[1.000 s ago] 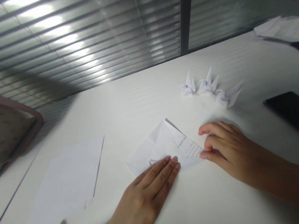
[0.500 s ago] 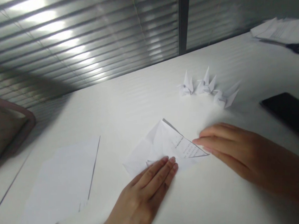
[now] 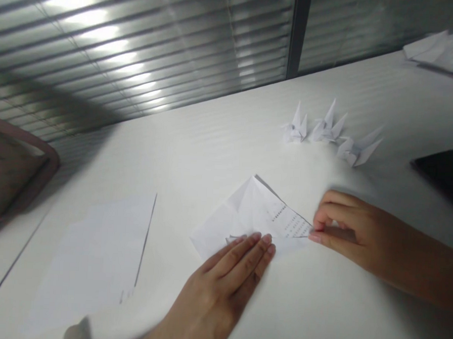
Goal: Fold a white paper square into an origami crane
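Observation:
A partly folded white paper (image 3: pixel 247 211) with printed lines on its right flap lies on the white table. My left hand (image 3: pixel 226 281) rests flat over its lower edge, fingers stretched out side by side and pressing it down. At the paper's right corner, my right hand (image 3: pixel 345 224) pinches the tip between thumb and bent index finger. Behind the paper stand three folded paper cranes: a left one (image 3: pixel 297 127), a middle one (image 3: pixel 328 127) and a right one (image 3: pixel 354 152).
To the left lies a flat white sheet (image 3: pixel 96 259). A dark phone (image 3: pixel 444 173) is at the right, with a stack of papers (image 3: pixel 449 52) behind it. Window blinds (image 3: pixel 161 39) border the table's back; a pinkish-edged bag (image 3: pixel 17 173) sits far left.
My right hand has closed from straight fingers beside the paper's edge into a pinch on its right corner. My left hand stays on the paper. The whole view has shifted slightly.

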Demonstrator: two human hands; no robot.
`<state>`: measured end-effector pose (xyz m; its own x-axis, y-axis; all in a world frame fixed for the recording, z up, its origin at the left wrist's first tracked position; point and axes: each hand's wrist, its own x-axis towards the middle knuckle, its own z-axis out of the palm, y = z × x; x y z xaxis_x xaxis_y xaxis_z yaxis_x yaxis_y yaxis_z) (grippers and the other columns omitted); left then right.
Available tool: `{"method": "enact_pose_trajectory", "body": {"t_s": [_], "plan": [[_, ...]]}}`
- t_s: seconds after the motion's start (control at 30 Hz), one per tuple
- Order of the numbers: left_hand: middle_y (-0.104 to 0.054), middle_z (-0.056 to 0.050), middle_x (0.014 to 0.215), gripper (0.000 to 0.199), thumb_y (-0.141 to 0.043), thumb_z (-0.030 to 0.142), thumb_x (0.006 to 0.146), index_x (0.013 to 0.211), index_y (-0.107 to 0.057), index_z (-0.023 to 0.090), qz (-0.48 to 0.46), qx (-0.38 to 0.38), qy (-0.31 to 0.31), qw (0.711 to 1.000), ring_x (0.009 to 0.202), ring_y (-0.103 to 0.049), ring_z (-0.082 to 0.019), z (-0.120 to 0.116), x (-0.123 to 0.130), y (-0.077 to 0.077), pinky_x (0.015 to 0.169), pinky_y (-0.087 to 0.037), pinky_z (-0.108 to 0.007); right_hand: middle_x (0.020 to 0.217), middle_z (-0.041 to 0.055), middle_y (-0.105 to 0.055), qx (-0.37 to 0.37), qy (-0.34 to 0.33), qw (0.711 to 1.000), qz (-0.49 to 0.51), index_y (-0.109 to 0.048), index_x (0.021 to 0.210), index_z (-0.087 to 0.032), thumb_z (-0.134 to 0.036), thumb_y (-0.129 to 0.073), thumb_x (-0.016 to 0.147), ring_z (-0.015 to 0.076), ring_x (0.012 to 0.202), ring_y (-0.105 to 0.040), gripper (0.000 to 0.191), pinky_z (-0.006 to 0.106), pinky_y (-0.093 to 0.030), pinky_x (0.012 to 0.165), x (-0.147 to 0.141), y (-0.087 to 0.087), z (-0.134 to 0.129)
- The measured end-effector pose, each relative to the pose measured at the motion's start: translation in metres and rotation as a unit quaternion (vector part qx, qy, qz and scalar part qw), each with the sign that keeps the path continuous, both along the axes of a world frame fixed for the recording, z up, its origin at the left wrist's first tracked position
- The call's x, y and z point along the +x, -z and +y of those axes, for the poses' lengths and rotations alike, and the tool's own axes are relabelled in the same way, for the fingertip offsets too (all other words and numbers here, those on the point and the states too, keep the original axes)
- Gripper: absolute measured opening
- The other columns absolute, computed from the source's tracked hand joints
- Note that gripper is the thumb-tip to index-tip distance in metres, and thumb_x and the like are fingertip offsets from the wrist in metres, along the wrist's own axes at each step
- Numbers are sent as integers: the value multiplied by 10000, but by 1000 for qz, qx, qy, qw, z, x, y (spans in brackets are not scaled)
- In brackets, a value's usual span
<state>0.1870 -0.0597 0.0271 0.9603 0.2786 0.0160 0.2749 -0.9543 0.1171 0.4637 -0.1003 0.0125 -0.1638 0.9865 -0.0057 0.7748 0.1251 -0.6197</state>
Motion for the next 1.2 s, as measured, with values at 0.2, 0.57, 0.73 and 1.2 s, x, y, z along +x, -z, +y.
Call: {"method": "enact_pose_trajectory", "body": {"t_s": [0.2, 0.57, 0.73, 1.2], "plan": [[-388, -53, 1514, 471, -266, 66, 977, 1430, -392, 91, 1, 7, 5, 1000, 1418, -298, -194, 2, 1, -1, 1160, -314, -360, 816, 4, -507, -17, -24, 1000, 1, -514, 722, -227, -248, -497, 914, 167, 741, -527, 194, 320, -434, 662, 3, 6, -3], [-301, -51, 1556, 496, -273, 82, 978, 1472, -304, 75, 45, 41, 22, 998, 1431, -266, -214, 4, 0, -3, 1193, -154, -475, 830, -7, -501, -15, -6, 1000, -19, -484, 777, -222, -158, -576, 811, 160, 722, -522, 118, 305, -430, 632, 11, 6, 3], [-317, -65, 1549, 496, -266, 85, 983, 1478, -296, 77, 35, 33, 24, 999, 1419, -291, -227, 4, -1, 1, 1197, -149, -473, 1016, 34, -584, 135, -65, 987, -53, -553, 1193, -240, -173, -520, 902, 199, 925, -553, 301, 330, -428, 790, -5, -5, -8], [-491, -40, 1446, 421, -243, 156, 1027, 1392, -449, 119, -14, 17, -12, 1000, 1336, -433, -210, -1, 3, 4, 1180, -233, -433, 853, 5, -695, 271, -154, 939, -148, -661, 1090, -118, -140, -291, 1021, 133, 677, -527, 376, 317, -358, 635, -52, 7, -38]]}}
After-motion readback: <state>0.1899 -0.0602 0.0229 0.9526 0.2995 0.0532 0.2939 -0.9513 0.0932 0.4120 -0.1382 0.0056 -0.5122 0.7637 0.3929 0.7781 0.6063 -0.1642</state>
